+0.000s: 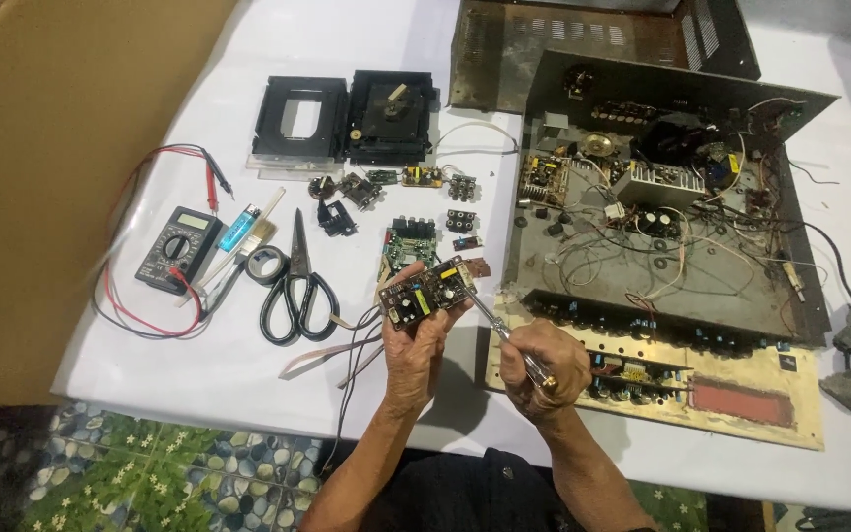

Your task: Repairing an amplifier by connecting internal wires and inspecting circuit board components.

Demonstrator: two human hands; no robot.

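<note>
My left hand [416,347] holds up a small brown circuit board [426,292] with black and yellow parts, wires trailing below it. My right hand [542,365] grips a screwdriver [504,333] with a clear handle; its metal tip points up-left and reaches the board's right edge. Both hands hover over the white table [248,365], just left of an opened amplifier chassis [662,236].
A multimeter [177,249] with red and black leads lies at left, beside a lighter, tape roll [268,264] and black scissors [297,291]. Small boards and connectors [411,241] sit in the middle, a disc drive mechanism [347,118] behind them. A brown cardboard sheet [41,148] lies far left.
</note>
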